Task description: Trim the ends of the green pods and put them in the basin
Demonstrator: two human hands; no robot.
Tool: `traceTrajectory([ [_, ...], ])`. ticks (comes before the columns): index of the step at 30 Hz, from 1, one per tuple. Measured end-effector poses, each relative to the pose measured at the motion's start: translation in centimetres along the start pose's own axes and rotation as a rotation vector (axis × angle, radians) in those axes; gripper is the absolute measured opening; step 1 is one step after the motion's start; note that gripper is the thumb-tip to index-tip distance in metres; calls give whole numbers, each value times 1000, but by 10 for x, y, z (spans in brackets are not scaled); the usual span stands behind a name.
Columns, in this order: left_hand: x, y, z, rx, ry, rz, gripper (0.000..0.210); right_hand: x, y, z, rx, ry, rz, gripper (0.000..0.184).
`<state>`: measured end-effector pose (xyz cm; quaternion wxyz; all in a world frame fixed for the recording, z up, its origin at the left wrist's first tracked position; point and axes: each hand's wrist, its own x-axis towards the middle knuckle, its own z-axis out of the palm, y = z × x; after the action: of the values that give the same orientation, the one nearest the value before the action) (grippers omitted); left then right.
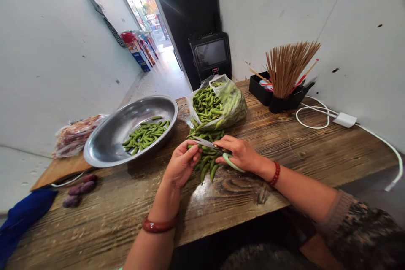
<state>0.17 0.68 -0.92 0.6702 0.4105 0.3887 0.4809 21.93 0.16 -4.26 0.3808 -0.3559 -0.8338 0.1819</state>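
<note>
Between the fingertips of my left hand (182, 162) is a green edamame pod (190, 147), mostly covered by the fingers. My right hand (238, 154) grips scissors (233, 163) with pale green handles, and their blades reach across to the pod. Under both hands lies a loose pile of edamame pods (207, 166) on the wooden table (253, 190). Just behind it, an open plastic bag (236, 107) full of pods spills toward me. To the left sits a large steel basin (107, 135) with pods gathered at its lower right.
Purple oval vegetables (76, 194) lie at the left, near a blue cloth (25, 215). A bagged reddish food (76, 135) rests on a wooden board (60, 171). At the right stand skewers (286, 69) in a black holder (280, 103), beside a white cable (376, 137).
</note>
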Motion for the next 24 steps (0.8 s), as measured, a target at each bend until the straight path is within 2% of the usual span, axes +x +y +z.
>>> traceTrajectory([
  [6,3,13,-14,-126,110,39,17,1,6,0,74,88,59,42],
  [9,4,12,-14,-49,113,56,15,0,7,2,72,79,53,43],
  [12,4,8,-13,271,176,127,17,0,5,2,49,64,54,41],
  [16,6,5,-19,896,274,298,16,0,4,2,40,66,52,42],
  [19,7,5,-25,1252,370,311,17,0,3,2,30,63,55,41],
  [21,8,3,-27,1379,396,261,20,0,2,1,27,58,49,40],
  [24,10,-2,-26,1376,374,220,19,0,2,2,18,55,33,39],
])
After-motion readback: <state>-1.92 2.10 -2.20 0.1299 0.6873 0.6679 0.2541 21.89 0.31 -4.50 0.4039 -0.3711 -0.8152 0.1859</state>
